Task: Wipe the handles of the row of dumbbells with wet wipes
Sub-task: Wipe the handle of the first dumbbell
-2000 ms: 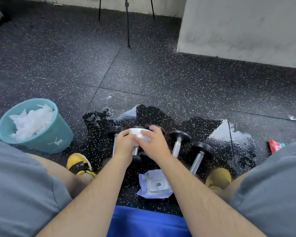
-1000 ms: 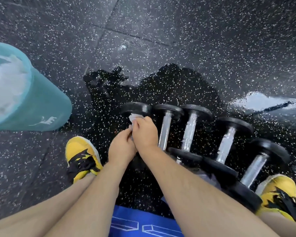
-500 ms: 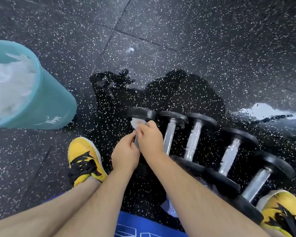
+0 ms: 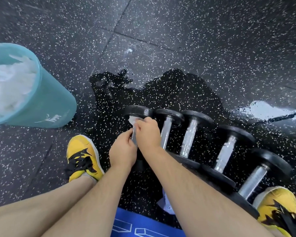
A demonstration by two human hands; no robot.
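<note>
Several black dumbbells with chrome handles lie side by side on the dark speckled floor. Both hands meet at the leftmost dumbbell (image 4: 138, 112). My right hand (image 4: 148, 134) presses a white wet wipe (image 4: 132, 120) around the far end of its handle (image 4: 134, 139), just under the far weight head. My left hand (image 4: 123, 150) grips the same handle lower down. The near head of that dumbbell is hidden behind my hands. The neighbouring dumbbell handles (image 4: 189, 136) lie bare to the right.
A teal bin (image 4: 50, 106) full of used white wipes stands at the left. My yellow shoes (image 4: 83, 157) flank the row. A wipes pack (image 4: 166, 205) peeks out under my right forearm. The floor around the dumbbells is wet, and a blue mat (image 4: 143, 224) lies at the bottom.
The view has dropped from the room to the floor and closed in on the dumbbells. Both hands came down with the wipe onto the leftmost handle and the wipe has slid toward the far head.
</note>
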